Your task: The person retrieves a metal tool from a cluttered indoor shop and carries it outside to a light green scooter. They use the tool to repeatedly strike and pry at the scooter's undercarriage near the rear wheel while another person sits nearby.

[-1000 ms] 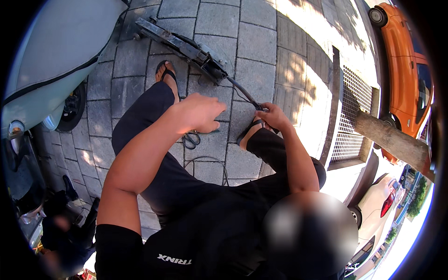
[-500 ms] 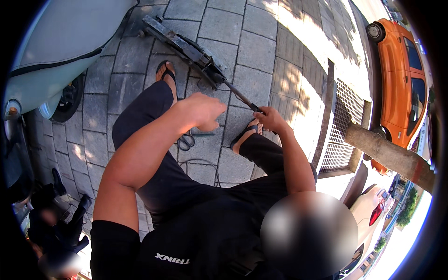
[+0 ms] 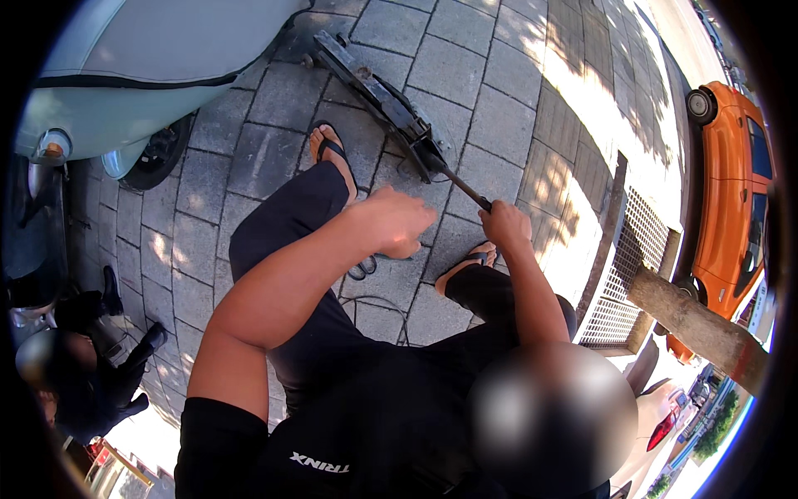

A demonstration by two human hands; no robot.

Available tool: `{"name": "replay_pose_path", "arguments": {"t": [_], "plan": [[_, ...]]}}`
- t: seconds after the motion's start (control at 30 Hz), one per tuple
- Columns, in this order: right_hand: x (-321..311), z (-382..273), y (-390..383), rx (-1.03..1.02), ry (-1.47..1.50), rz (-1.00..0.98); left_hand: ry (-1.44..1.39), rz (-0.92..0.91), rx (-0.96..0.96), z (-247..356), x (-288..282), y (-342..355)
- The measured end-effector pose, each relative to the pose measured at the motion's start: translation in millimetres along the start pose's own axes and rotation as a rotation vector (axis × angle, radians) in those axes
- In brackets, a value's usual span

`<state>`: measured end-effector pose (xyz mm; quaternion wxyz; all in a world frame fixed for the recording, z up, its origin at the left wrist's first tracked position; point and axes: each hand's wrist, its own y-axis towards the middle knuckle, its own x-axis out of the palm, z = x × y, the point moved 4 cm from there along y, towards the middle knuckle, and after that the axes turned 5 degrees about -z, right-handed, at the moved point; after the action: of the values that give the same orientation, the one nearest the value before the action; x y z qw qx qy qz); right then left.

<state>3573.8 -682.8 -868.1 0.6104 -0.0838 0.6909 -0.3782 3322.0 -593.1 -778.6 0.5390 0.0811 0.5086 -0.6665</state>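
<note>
My right hand point(image 3: 505, 223) is closed round the end of a thin dark handle point(image 3: 467, 187). That handle runs into a long black metal trolley jack point(image 3: 378, 96), which lies slantwise on the paving, its far end up and to the left. To the left of the handle my left hand point(image 3: 397, 223) hovers over the ground, fingers loosely bent and thumb apart, with nothing visible in it. Beneath it, partly covered by my wrist, are black looped handles, apparently of scissors point(image 3: 363, 268). A thin dark cable point(image 3: 391, 306) curves over the paving between my legs.
Grey paving slabs point(image 3: 266, 158) surround my sandalled feet. At the far left stands a pale vehicle point(image 3: 166, 41) with a dark wheel point(image 3: 158, 158). A person in dark clothes point(image 3: 83, 374) is at lower left. On the right are a metal grate point(image 3: 636, 249), a tree trunk point(image 3: 698, 324) and an orange car point(image 3: 731, 200).
The whole view has shifted, so the jack and both hands appear further right and a little lower. My right hand keeps its hold on the handle. The left hand's fingers look slightly more bent.
</note>
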Motion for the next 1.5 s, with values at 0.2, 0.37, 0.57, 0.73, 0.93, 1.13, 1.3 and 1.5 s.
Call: {"name": "replay_pose_path", "arguments": {"t": [0.2, 0.37, 0.57, 0.73, 0.93, 1.13, 1.3, 1.5], "plan": [[-19, 3, 14, 0.001, -0.101, 0.002, -0.011, 0.021, -0.017, -4, 10, -19], [-28, -19, 42, -0.045, -0.143, 0.068, -0.134, 0.255, -0.061, -18, -22, -38], [-60, -38, 85, -0.154, -0.252, 0.125, -0.956, 0.845, -0.341, -145, -61, -96], [-82, -39, 121, -0.27, -0.304, 0.238, -0.999, 1.227, -0.471, -185, -68, -102], [-110, -77, 139, -0.291, -0.321, 0.189, -0.457, 0.899, -0.452, -113, -94, -73], [-126, -154, 152, -0.295, -0.241, 0.119, -0.492, 0.793, -0.405, -96, -100, -62], [-133, -223, 170, -0.335, -0.177, 0.156, -0.426, 0.831, -0.381, -102, -96, -62], [-140, -301, 182, -0.392, -0.122, 0.135, -0.374, 0.983, -0.326, -108, -93, -72]]}}
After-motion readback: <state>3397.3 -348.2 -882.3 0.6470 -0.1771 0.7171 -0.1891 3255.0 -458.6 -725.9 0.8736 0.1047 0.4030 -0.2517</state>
